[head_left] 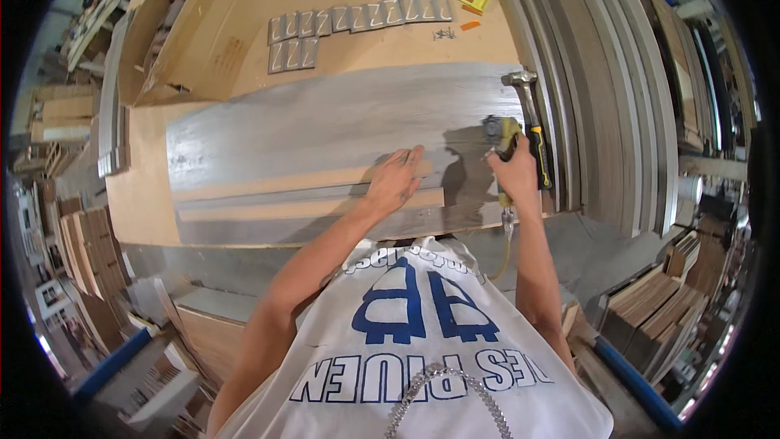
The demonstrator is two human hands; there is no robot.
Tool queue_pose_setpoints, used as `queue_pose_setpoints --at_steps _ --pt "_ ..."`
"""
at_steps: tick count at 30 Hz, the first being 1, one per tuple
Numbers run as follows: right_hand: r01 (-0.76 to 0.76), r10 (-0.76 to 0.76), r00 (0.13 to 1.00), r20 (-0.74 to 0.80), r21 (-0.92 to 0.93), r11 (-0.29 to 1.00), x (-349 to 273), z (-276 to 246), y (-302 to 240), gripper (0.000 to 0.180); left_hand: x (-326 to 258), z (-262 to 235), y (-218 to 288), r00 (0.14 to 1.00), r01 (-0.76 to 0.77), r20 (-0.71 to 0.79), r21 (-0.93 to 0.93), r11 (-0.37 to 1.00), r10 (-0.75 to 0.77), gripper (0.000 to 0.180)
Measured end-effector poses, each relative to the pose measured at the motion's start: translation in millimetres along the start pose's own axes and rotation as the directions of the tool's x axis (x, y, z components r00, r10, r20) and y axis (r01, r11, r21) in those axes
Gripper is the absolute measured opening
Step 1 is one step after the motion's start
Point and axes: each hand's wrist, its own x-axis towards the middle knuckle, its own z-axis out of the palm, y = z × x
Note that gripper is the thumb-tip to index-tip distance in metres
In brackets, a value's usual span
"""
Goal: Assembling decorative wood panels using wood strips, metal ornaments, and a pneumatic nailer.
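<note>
My right hand (pixel 517 169) is wrapped round the grip of a yellow and black air nailer (pixel 502 128), whose dark head is over the right end of a grey panel (pixel 325 110). An air hose (pixel 509 236) runs down from the tool's grip. Fingers stretched out, my left hand (pixel 396 180) lies over the light wood strips near the front of the panel. One pale strip (pixel 325 205) runs lengthwise there, beside a thin grey one. Just right of the nailer lies a claw hammer (pixel 536 134) with a black and yellow handle.
Small grey blocks with squiggles of pale glue (pixel 357 18) line the table's far side. Near them are a yellow plastic case (pixel 473 0) and some loose small metal pieces (pixel 444 34). A cardboard box (pixel 183 41) stands far left; long grey boards (pixel 601 89) are stacked at right.
</note>
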Motion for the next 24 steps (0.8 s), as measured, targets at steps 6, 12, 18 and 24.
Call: queue_pose_setpoints --at_steps 6,12,18,24 --pt "-0.164 0.041 0.921 0.386 0.29 0.943 -14.3 -31.3 -29.6 0.032 -1.3 14.0 -15.1 0.999 -0.015 -0.037 0.069 0.998 0.017 0.069" --pt "-0.108 -0.035 0.866 0.499 0.253 0.961 -30.2 -23.8 -63.5 0.031 0.0 2.4 -5.5 1.0 0.001 -0.029 0.037 0.999 0.0 0.072" --pt "-0.085 -0.058 0.859 0.508 0.254 0.964 -26.2 -8.3 -62.1 0.031 0.1 4.8 -4.8 0.994 -0.019 -0.111 0.013 1.0 0.021 0.066" --pt "-0.042 -0.057 0.866 0.496 0.187 0.981 -23.1 -1.1 -56.4 0.033 1.3 9.9 -8.5 0.992 -0.028 -0.121 0.025 0.999 0.03 0.069"
